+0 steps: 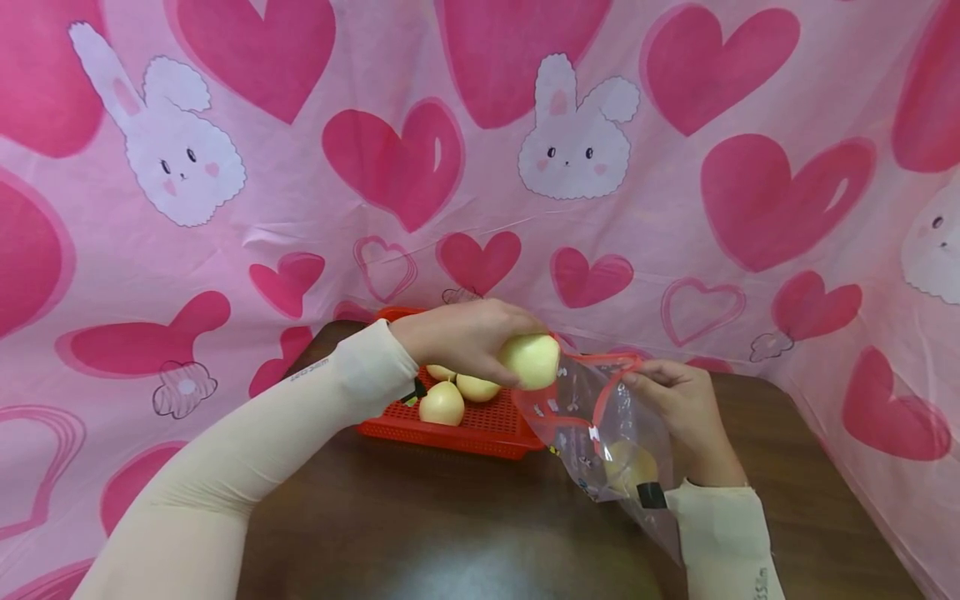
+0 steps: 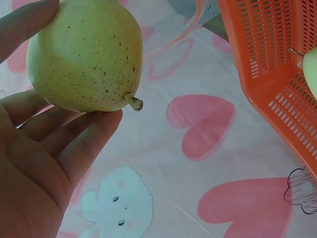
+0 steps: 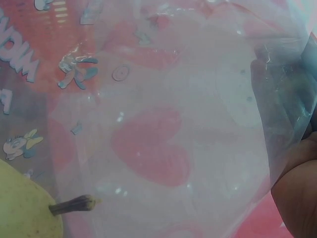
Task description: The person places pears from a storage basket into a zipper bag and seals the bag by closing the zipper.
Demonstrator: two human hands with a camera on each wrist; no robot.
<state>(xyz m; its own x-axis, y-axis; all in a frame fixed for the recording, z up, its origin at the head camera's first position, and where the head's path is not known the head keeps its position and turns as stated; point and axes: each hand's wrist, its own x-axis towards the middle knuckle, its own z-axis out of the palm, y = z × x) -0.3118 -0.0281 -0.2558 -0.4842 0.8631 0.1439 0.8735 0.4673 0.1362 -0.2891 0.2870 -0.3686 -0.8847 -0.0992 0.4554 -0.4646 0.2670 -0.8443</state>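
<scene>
A yellow-green pear (image 1: 529, 362) is gripped in my left hand (image 1: 480, 337), just at the mouth of a clear zip bag (image 1: 577, 433). In the left wrist view the thumb and fingers wrap this speckled pear (image 2: 86, 54), its short stem pointing outward. My right hand (image 1: 678, 408) pinches the bag's red-trimmed rim at the right side, and the mouth gapes toward the left hand. Another pear (image 1: 630, 467) lies low inside the bag; its stem shows up close in the right wrist view. Cartoon prints cover the bag's film (image 3: 143, 124).
Behind the left hand a red perforated basket (image 1: 457, 439) holds several pears, one of them a pear (image 1: 442, 404) near its front. All stand on a dark wooden table (image 1: 420, 517). A pink cloth (image 1: 480, 208) with hearts and rabbits hangs behind and to the sides.
</scene>
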